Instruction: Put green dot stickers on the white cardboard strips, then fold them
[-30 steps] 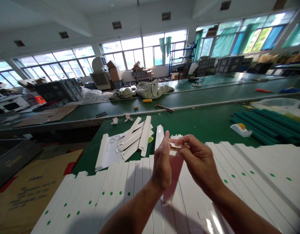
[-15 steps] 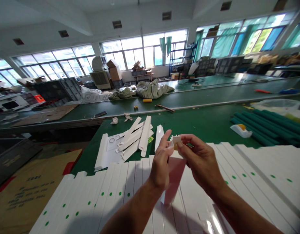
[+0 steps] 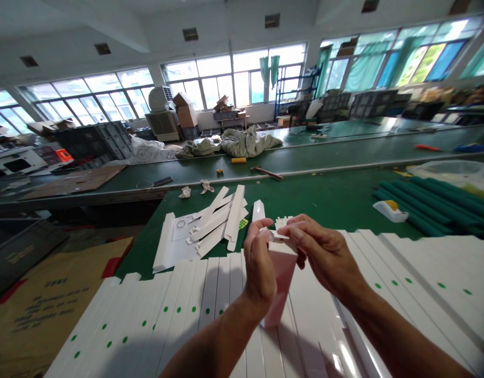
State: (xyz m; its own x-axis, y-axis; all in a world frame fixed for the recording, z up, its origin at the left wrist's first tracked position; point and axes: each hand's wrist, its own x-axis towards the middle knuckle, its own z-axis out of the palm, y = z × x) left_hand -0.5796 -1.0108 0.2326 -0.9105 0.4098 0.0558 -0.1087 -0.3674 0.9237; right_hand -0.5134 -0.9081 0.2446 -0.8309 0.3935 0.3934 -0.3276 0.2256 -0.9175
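My left hand (image 3: pixel 260 261) grips a long white folded box-like strip (image 3: pixel 283 286) near its top, and its lower end hangs down over the table. My right hand (image 3: pixel 324 257) pinches a thin white flap (image 3: pixel 276 235) at the strip's top end, with its fingertips close to those of my left hand. A notched white edge (image 3: pixel 282 222) rises just behind the flap. Several white strips (image 3: pixel 210 223) lie on a paper sheet beyond my left hand. Part of the folded strip is hidden by my fingers.
Rows of flat white scored panels with green dots (image 3: pixel 210 299) fill the foreground. Green foam rolls (image 3: pixel 431 207) and a white tape dispenser (image 3: pixel 387 211) lie on the green mat (image 3: pixel 324 202) at right. A long green workbench (image 3: pixel 313 157) runs behind.
My fingers have moved from the side of the strip's top end onto its flap. My left fingers now curl over the top, and my right hand reaches farther across it.
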